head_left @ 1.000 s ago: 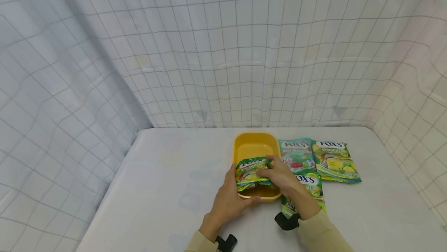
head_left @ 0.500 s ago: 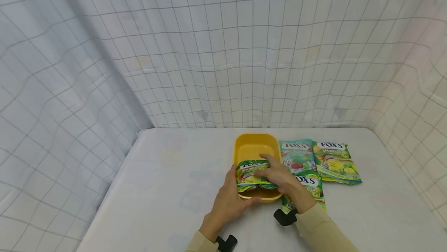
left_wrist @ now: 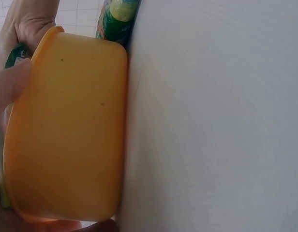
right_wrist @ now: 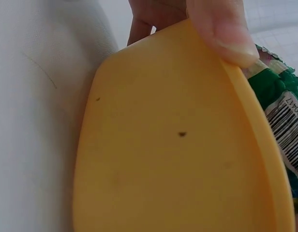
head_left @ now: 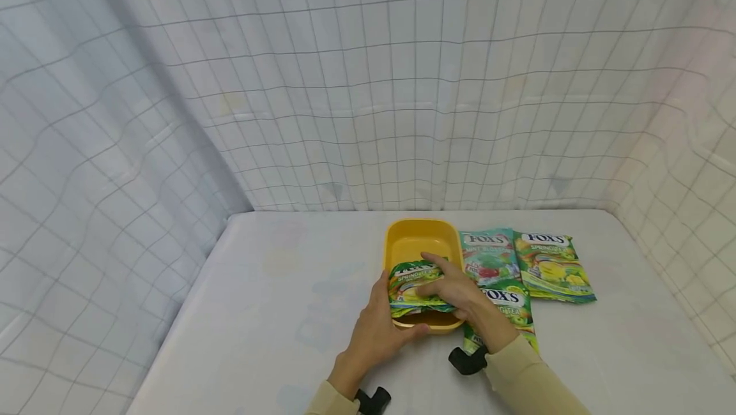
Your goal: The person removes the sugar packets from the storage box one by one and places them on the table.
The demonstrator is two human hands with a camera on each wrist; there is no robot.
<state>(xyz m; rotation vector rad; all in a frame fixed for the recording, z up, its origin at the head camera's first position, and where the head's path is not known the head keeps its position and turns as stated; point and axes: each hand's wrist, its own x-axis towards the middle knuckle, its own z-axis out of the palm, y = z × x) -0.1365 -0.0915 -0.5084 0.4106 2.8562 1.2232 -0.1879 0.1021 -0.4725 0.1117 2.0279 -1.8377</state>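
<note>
A yellow plastic container (head_left: pixel 418 241) stands on the white table. A green Fox's candy packet (head_left: pixel 409 287) lies bent across the container's near end. My left hand (head_left: pixel 386 313) grips the near left corner of the container, with the thumb (left_wrist: pixel 8 82) at the rim beside the packet. My right hand (head_left: pixel 447 282) lies over the packet from the right, fingers curled on top of it and the thumb (right_wrist: pixel 221 29) against the container's outer rim. The right wrist view shows the container's wall (right_wrist: pixel 178 154) and the packet's barcode edge (right_wrist: pixel 284 113).
Three more Fox's packets lie flat right of the container: one next to it (head_left: pixel 489 254), one farther right (head_left: pixel 551 265), one nearer me (head_left: pixel 508 306) partly under my right forearm. Gridded white curtains (head_left: pixel 368 83) close in the table on three sides.
My right hand's fingers have slid a little farther over the packet, towards the far left. The left hand and the container have stayed put.
</note>
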